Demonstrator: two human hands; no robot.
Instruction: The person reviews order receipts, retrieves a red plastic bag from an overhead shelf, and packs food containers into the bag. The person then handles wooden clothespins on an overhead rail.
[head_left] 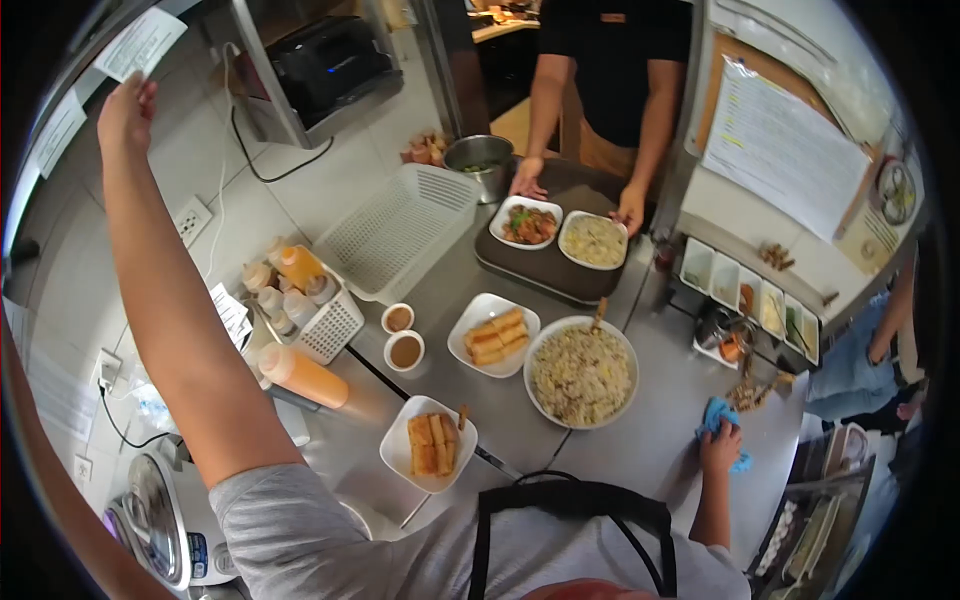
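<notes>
High against the tiled wall [180, 130], the left hand [127, 112] pinches a white paper slip [141, 44]; down on the steel worktop [655, 470], the right hand [720, 447] grips a blue cloth [716, 412], to the right of a bowl of rice [582, 372] and two dishes of fried rolls [495, 337].

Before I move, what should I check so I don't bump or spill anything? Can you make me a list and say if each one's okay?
1. Left hand free: not ok, it holds a paper slip.
2. Right hand free: not ok, it is on a blue cloth.
3. Golden rolls in their two white dishes: ok.
4. Rice inside the big round bowl: ok.
5. Other person's hands away from the dark tray: not ok, they are at the dishes on it.
6. Brown sauce cool enough to touch: cannot tell.
</notes>
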